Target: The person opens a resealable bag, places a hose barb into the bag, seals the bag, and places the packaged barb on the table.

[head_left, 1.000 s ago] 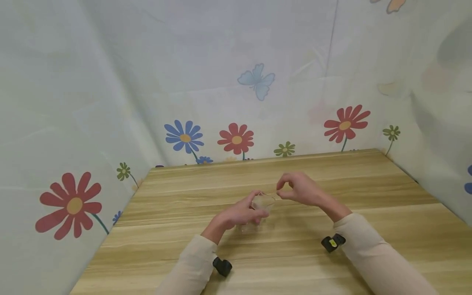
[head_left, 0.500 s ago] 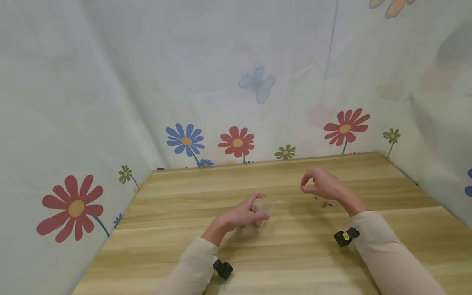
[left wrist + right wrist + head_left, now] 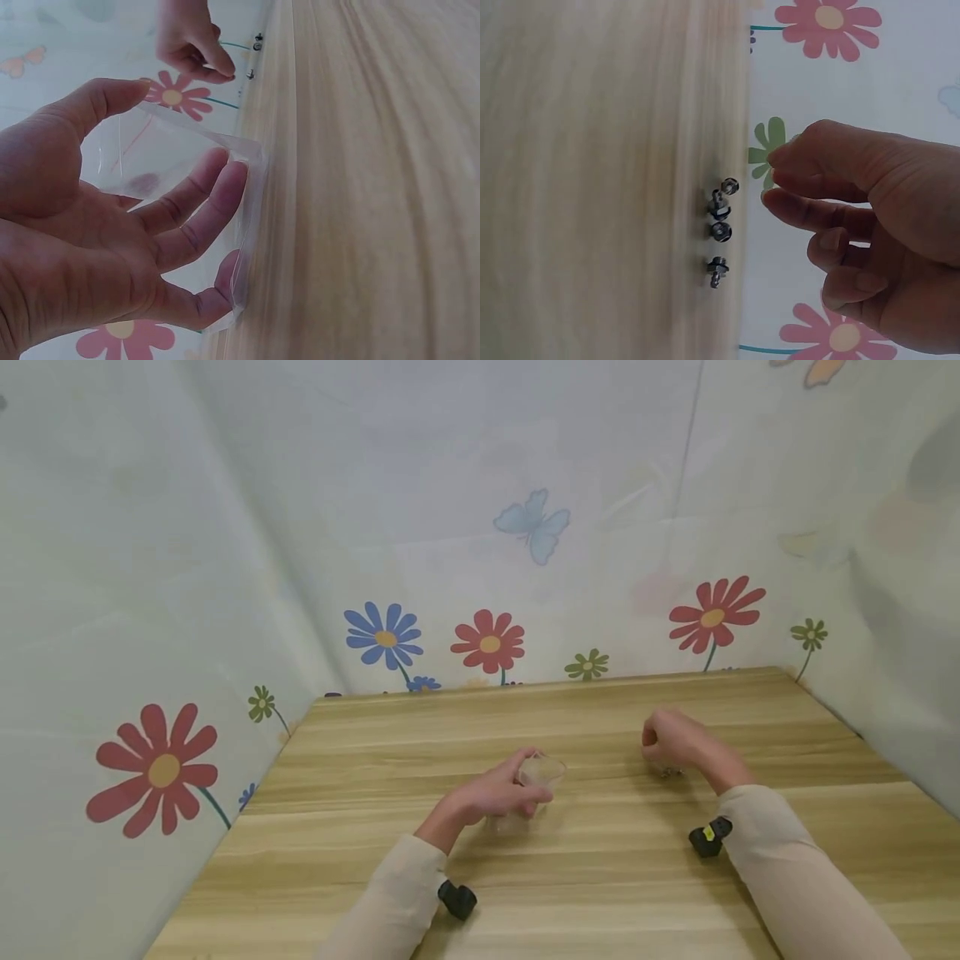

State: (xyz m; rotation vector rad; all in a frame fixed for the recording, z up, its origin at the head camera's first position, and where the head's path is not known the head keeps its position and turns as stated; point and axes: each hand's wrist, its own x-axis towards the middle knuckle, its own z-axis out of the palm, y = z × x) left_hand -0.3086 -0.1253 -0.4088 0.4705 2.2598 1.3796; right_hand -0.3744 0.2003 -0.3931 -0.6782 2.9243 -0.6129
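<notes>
My left hand [image 3: 495,793] grips a clear plastic container [image 3: 546,770], tilted with its mouth towards the right. In the left wrist view, the thumb lies at the rim of the container [image 3: 180,124] and the other fingers bend against its side. My right hand [image 3: 675,739] hovers just above several small metal fittings [image 3: 672,772], partly hidden under it. The right wrist view shows these fittings [image 3: 721,232] with hex collars and narrow tips, lying loosely in a row. Beside them the right hand [image 3: 870,225] has thumb and index finger slightly apart, other fingers loosely bent, with nothing visible between them.
A wood-grain table [image 3: 570,893] lies under both hands. Behind it and at both sides hangs a pale curtain [image 3: 420,485] printed with flowers and butterflies. Dark wrist cameras are strapped to both sleeves.
My right hand has moved from beside the container's mouth to the right, then lowered over the metal fittings. My left hand and the container have stayed nearly in place.
</notes>
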